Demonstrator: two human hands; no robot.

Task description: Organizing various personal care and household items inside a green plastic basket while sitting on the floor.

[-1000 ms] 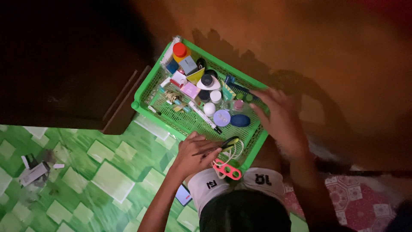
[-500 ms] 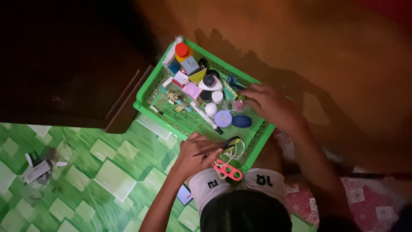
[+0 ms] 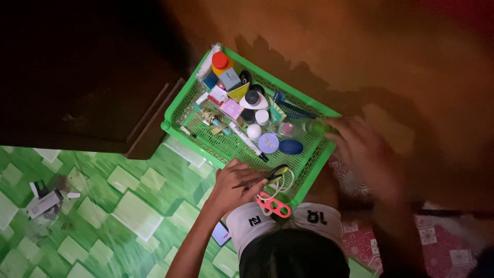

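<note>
Two hands work at a green plastic basket (image 3: 177,105) crammed with small things, set on a green patterned floor (image 3: 123,206) against a dark wooden cabinet (image 3: 92,87). Left hand (image 3: 234,186) rests at the basket's near rim, its fingers closed around a thin dark tool (image 3: 260,178) with a yellow-tipped end, just above a pink ringed piece (image 3: 274,204) and pale loops of cord. Right hand (image 3: 363,149), blurred, sits at the basket's far right edge, touching a small greenish thing (image 3: 315,126) there; whether its fingers grip it I cannot tell.
</note>
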